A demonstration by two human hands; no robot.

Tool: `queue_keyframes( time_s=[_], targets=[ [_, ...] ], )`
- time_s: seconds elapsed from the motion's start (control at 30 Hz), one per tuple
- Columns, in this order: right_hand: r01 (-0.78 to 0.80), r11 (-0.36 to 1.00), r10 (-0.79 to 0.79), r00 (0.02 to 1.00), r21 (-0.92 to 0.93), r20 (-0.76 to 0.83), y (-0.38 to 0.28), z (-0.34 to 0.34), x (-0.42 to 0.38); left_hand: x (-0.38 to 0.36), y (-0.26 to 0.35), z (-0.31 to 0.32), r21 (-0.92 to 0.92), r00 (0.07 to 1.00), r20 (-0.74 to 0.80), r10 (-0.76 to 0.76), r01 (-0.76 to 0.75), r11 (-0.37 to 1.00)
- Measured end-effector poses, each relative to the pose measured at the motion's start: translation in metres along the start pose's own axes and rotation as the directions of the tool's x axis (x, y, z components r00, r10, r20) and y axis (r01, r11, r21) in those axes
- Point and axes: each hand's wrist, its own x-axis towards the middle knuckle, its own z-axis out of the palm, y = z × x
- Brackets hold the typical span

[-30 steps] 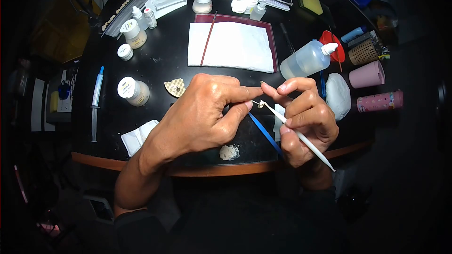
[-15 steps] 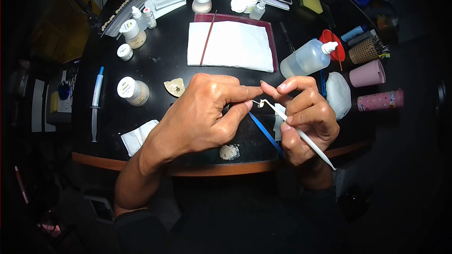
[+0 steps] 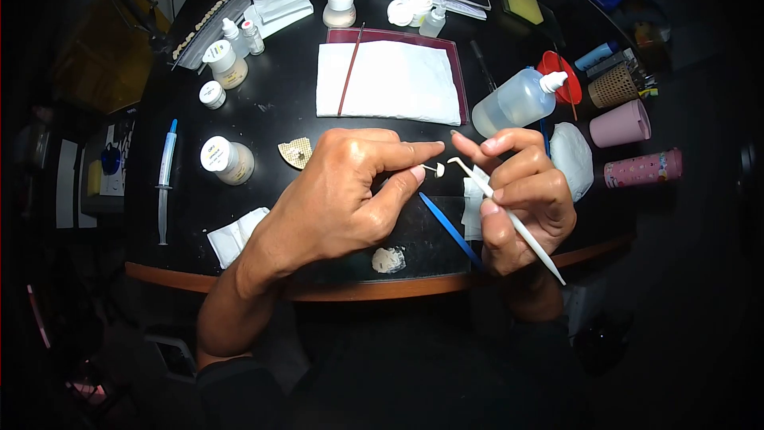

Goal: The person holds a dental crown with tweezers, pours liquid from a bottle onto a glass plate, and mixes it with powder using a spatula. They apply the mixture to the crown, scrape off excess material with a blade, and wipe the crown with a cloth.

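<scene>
Between thumb and fingers, my left hand pinches a thin pin with a small whitish piece on its end. My right hand holds a white hooked tool like a pen, its bent tip just right of the small piece and apart from it. Beneath the hands, a blue stick lies at a slant on the black table. A pale smear of paste sits near the table's front edge. Behind the hands is a folded white cloth with a thin red-brown brush on it.
Jars and a syringe stand or lie at the left. A large squeeze bottle, a red bowl, a pink cup and a patterned pink container are at the right. The table edge runs in front.
The white tool's tip has moved up and away from the small piece. My right index finger has shifted slightly right, and the small piece sits a little lower.
</scene>
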Motion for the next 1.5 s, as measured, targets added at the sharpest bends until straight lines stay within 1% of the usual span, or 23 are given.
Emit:
queue_keyframes(
  time_s=[0.07,0.1,0.2,0.23,0.3,0.4,0.43,0.47,0.53,0.57,0.6,0.67,0.77,0.9,1.0,1.03,1.13,1.17,1.27,1.3,1.4,1.43,1.5],
  targets=[
    [-0.028,0.995,0.029,1.0,-0.098,0.004,-0.002,-0.004,0.0,0.001,0.004,-0.005,-0.261,0.975,0.055,-0.216,0.222,0.939],
    [-0.052,0.991,0.033,0.986,-0.119,-0.161,-0.004,0.005,0.006,0.002,0.006,-0.008,-0.375,0.945,0.101,-0.311,0.326,0.868],
    [-0.118,0.922,0.08,0.99,-0.368,-0.119,-0.002,-0.008,0.005,0.003,-0.007,-0.012,-0.736,0.917,0.25,-0.31,0.388,0.554],
    [-0.08,0.895,0.056,0.996,-0.439,-0.068,-0.003,-0.013,0.006,0.004,-0.011,-0.015,-0.806,0.929,0.288,-0.232,0.366,0.465],
    [0.0,0.819,0.02,0.999,-0.574,0.028,-0.011,-0.015,0.011,0.004,-0.01,-0.014,-0.849,0.92,0.282,-0.273,0.371,0.375],
    [0.105,0.794,-0.06,0.994,-0.598,0.095,-0.016,-0.013,0.016,0.004,-0.008,-0.015,-0.899,0.924,0.267,-0.274,0.341,0.274],
    [0.097,0.829,-0.033,0.992,-0.55,0.124,-0.018,-0.011,0.013,0.004,-0.009,-0.015,-0.915,0.93,0.257,-0.264,0.322,0.243],
    [0.143,0.81,-0.049,0.983,-0.569,0.178,-0.02,-0.012,0.012,0.004,-0.011,-0.015,-0.93,0.935,0.248,-0.255,0.303,0.209],
    [0.158,0.841,-0.029,0.968,-0.518,0.248,-0.02,-0.009,0.001,0.003,-0.017,-0.013,-0.954,0.948,0.234,-0.217,0.267,0.138],
    [0.287,0.765,-0.056,0.921,-0.577,0.385,-0.016,-0.001,-0.001,0.003,-0.018,-0.012,-0.96,0.952,0.221,-0.21,0.25,0.123],
    [0.397,0.638,0.036,0.841,-0.66,0.54,-0.016,0.008,-0.005,0.003,-0.019,-0.013,-0.96,0.955,0.211,-0.208,0.243,0.142],
    [0.327,0.721,0.072,0.842,-0.611,0.535,-0.007,0.014,-0.017,0.003,-0.02,-0.014,-0.961,0.959,0.203,-0.199,0.234,0.145],
    [0.257,0.78,-0.021,0.922,-0.57,0.388,-0.02,0.009,-0.012,0.003,-0.018,-0.014,-0.967,0.96,0.207,-0.191,0.229,0.106],
    [0.275,0.788,0.04,0.87,-0.552,0.491,-0.007,0.012,-0.016,0.003,-0.015,-0.014,-0.961,0.958,0.205,-0.199,0.236,0.145],
    [0.276,0.804,-0.018,0.897,-0.527,0.442,-0.017,0.006,-0.012,0.003,-0.012,-0.015,-0.96,0.967,0.2,-0.156,0.225,0.165],
    [0.326,0.71,0.048,0.862,-0.625,0.505,-0.013,0.012,-0.013,0.003,-0.013,-0.015,-0.963,0.97,0.192,-0.147,0.216,0.164],
    [0.387,0.74,-0.118,0.88,-0.551,0.46,-0.005,0.008,-0.021,0.003,-0.009,-0.016,-0.95,0.974,0.188,-0.124,0.213,0.228],
    [0.37,0.745,-0.152,0.904,-0.555,0.398,-0.008,0.006,-0.024,0.003,-0.009,-0.016,-0.943,0.977,0.18,-0.115,0.204,0.261],
    [0.393,0.618,0.093,0.824,-0.681,0.559,-0.005,0.012,-0.019,0.002,-0.01,-0.015,-0.935,0.98,0.167,-0.108,0.192,0.298],
    [0.374,0.662,0.126,0.798,-0.649,0.589,-0.004,0.008,-0.02,0.002,-0.009,-0.016,-0.929,0.979,0.17,-0.115,0.198,0.313],
    [0.346,0.729,-0.087,0.903,-0.591,0.421,-0.01,0.004,-0.017,0.0,-0.007,-0.015,-0.918,0.976,0.177,-0.124,0.209,0.337],
    [0.321,0.75,-0.072,0.909,-0.578,0.411,-0.012,0.004,-0.016,-0.001,-0.006,-0.014,-0.916,0.977,0.178,-0.12,0.209,0.343],
    [0.354,0.75,-0.119,0.903,-0.559,0.413,-0.006,0.006,-0.02,0.0,-0.006,-0.016,-0.913,0.979,0.177,-0.101,0.202,0.355]
  ],
)
